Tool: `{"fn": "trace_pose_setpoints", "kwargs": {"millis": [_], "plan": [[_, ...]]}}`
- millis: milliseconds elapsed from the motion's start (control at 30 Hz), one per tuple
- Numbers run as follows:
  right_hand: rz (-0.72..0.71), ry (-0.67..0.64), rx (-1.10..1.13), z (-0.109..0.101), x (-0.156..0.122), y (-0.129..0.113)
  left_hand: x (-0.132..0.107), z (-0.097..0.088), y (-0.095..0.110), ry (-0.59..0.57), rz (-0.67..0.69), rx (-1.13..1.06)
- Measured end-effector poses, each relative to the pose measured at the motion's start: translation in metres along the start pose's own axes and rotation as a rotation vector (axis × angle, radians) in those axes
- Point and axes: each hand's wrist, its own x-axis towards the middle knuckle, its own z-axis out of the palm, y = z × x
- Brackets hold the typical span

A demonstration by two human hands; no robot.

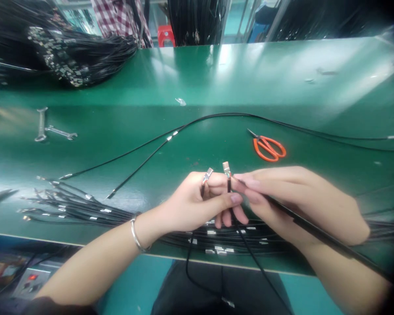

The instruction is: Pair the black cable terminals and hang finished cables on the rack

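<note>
My left hand (210, 199), with a silver bangle at the wrist, is closed on two thin black cables. One cable has a metal connector (208, 176) that leans right. The other cable's connector (226, 169) stands upright between thumb and fingers, with bare coloured wires below its shell. My right hand (292, 197) is closed on a long, slim black rod (325, 236), whose exact kind I cannot make out. The rod's thin front end, between the right fingertips, points at the wires under the upright connector. Both hands are above the green table, fingertips close together.
Orange-handled scissors (269, 148) lie beyond my hands. Two wrenches (42, 124) are at the left. A bundle of black cables (72, 210) with metal ends runs along the near edge. Loose cables (233, 114) arc across the green table (134, 127). A large cable heap (85, 57) fills the far left.
</note>
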Motion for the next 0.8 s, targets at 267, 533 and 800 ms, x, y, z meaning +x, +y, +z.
{"fn": "trace_pose_setpoints", "kwargs": {"millis": [267, 533, 800], "plan": [[0.082, 0.022, 0.039, 0.002, 0.001, -0.002, 0.000, 0.000, -0.001, 0.005, 0.000, 0.009], [-0.013, -0.048, -0.004, -0.002, -0.005, 0.014, 0.000, 0.000, -0.001, 0.023, -0.016, 0.022], [-0.031, -0.001, -0.021, -0.001, -0.007, 0.009, 0.000, 0.000, 0.000, 0.021, -0.010, 0.007]]}}
